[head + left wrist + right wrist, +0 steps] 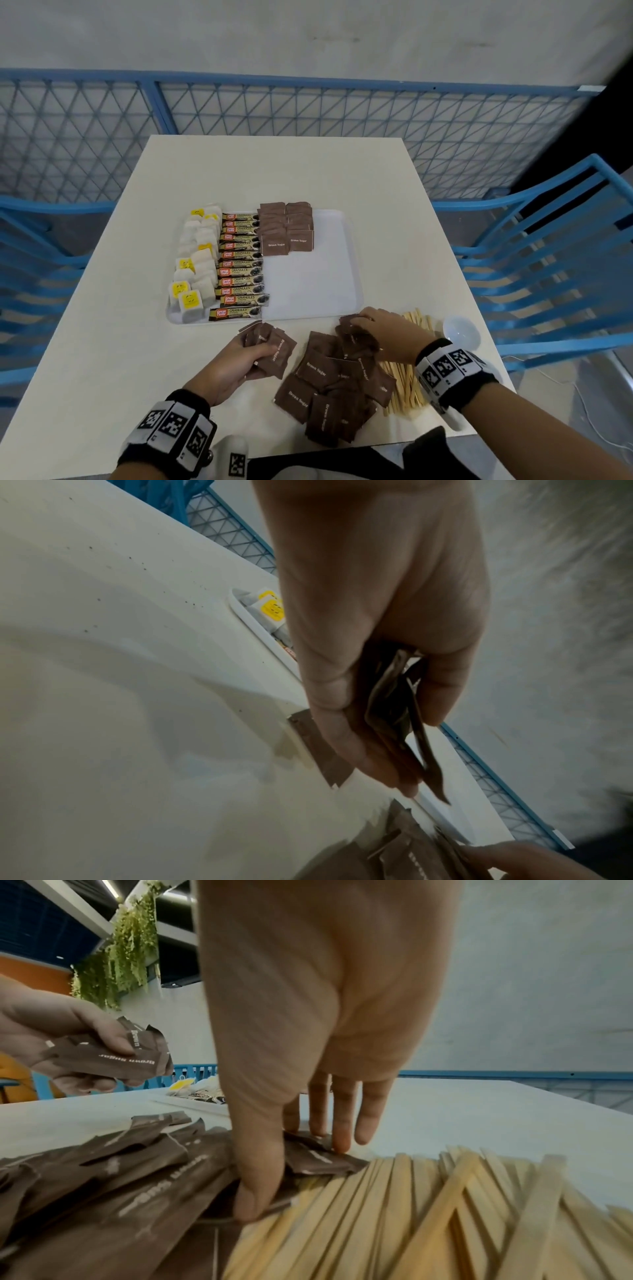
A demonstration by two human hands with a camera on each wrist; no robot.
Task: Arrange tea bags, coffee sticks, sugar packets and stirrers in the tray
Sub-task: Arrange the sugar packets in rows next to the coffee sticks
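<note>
A white tray (308,284) holds a column of tea bags (195,260), a row of coffee sticks (239,267) and two short rows of brown sugar packets (286,228); its right half is bare. Loose brown sugar packets (329,387) lie heaped on the table in front of it, beside a pile of wooden stirrers (404,387). My left hand (253,356) grips a small bunch of sugar packets (428,764) just above the table. My right hand (363,323) reaches down on the far end of the heap, thumb and fingers pinching one sugar packet (325,1164).
A small white bowl (460,332) stands at the table's right edge behind the stirrers. Blue slatted chairs (548,260) flank the table on both sides. A blue mesh fence (308,109) runs behind it. The near table edge is close under my wrists.
</note>
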